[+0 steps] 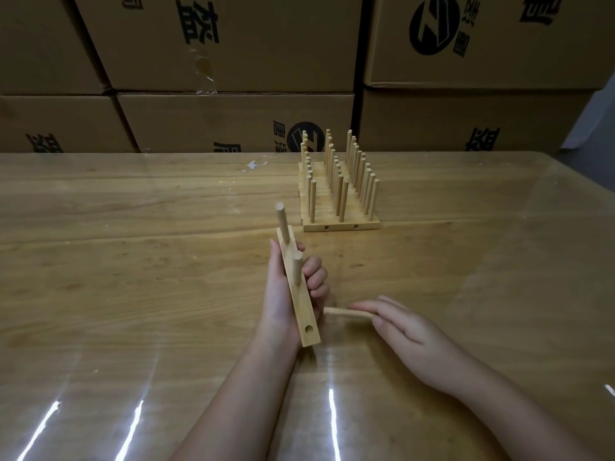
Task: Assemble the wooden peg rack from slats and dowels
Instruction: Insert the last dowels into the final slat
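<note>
- gripping flat pale-wood slat point(304, 314) in left hand point(278, 294), over the surface point(133, 261), long axis running near-to-far
- two round dowels point(297, 271) sticking up, empty hole point(309, 328) at near end
- pinching loose dowel point(346, 312) in right hand point(399, 324), lying sideways, tip toward slat

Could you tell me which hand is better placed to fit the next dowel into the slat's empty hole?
Right. The right hand pinches a loose dowel beside the empty hole, while the left hand grips the slat.
</note>
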